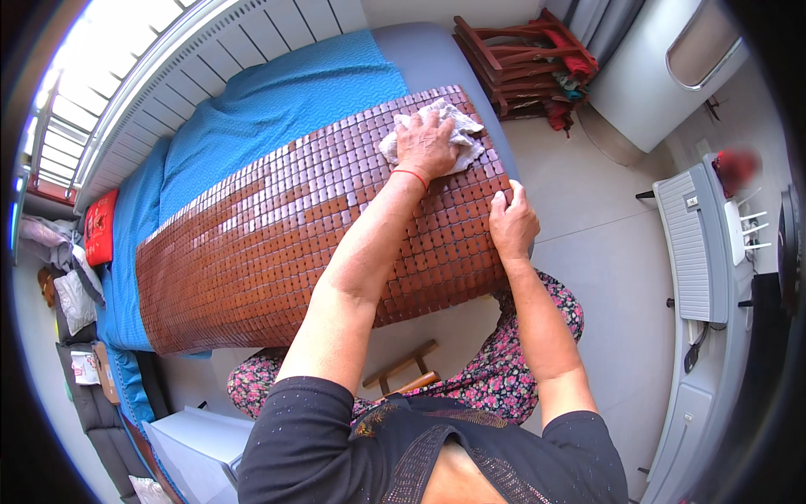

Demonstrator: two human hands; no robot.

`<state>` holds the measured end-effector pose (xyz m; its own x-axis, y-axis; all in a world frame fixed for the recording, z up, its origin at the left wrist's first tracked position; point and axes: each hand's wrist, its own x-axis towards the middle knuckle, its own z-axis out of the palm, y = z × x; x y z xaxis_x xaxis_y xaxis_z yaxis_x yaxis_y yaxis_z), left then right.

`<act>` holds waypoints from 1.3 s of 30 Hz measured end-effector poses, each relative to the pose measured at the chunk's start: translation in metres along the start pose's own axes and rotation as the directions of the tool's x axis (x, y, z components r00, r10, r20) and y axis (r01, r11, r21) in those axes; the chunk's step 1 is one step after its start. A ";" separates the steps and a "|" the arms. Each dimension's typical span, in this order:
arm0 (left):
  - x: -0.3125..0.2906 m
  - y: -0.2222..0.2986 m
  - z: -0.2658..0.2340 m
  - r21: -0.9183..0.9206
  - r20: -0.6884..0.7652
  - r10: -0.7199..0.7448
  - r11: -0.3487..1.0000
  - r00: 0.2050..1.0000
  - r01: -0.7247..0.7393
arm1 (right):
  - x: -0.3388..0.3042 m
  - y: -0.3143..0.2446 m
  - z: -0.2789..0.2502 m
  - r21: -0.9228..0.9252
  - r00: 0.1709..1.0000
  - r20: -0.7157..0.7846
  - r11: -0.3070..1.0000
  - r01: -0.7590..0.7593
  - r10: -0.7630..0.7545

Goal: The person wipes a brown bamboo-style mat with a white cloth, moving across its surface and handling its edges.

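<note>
A white cloth on a brown mat

The left hand lies palm down on a crumpled white cloth, its fingers a little apart. It presses the cloth on the mat, but its palm is hidden, so nobody can tell if it squeezes the cloth. The right hand is closer to the body and grips the edge of the brown mat with its thumb and fingers. The mat is under the cloth and stretches far out to the left of both hands. A blue cover lies beyond it.

The wiping looks partway done. The cloth is only at the right end. Tiles left of the left hand shine, maybe wet, maybe just bright with light. The long left part may be left to do.
</note>
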<state>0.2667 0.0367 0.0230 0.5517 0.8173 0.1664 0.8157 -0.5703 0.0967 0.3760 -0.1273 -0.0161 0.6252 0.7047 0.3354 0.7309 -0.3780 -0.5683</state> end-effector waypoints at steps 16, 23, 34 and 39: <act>0.059 0.000 0.006 0.025 0.038 -0.055 0.998 0.998 0.054 | -0.002 0.000 0.000 0.062 1.000 -0.002 0.998 -0.005 0.005; -0.022 0.016 -0.004 0.009 0.034 0.026 1.000 0.999 -0.026 | 0.000 0.005 0.006 0.031 1.000 -0.027 1.000 0.002 -0.001; -0.112 0.011 -0.013 -0.036 -0.116 0.132 0.990 0.984 -0.137 | -0.001 0.005 0.008 0.037 1.000 -0.023 0.999 0.015 -0.014; -0.031 -0.017 0.000 0.017 -0.148 -0.089 0.996 0.985 0.092 | -0.002 0.006 0.003 0.069 0.999 -0.023 0.997 0.039 -0.038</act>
<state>0.2357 0.0216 0.0161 0.4453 0.8435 0.3003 0.8660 -0.4910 0.0948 0.3782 -0.1291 -0.0228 0.6031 0.7047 0.3736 0.7343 -0.3077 -0.6051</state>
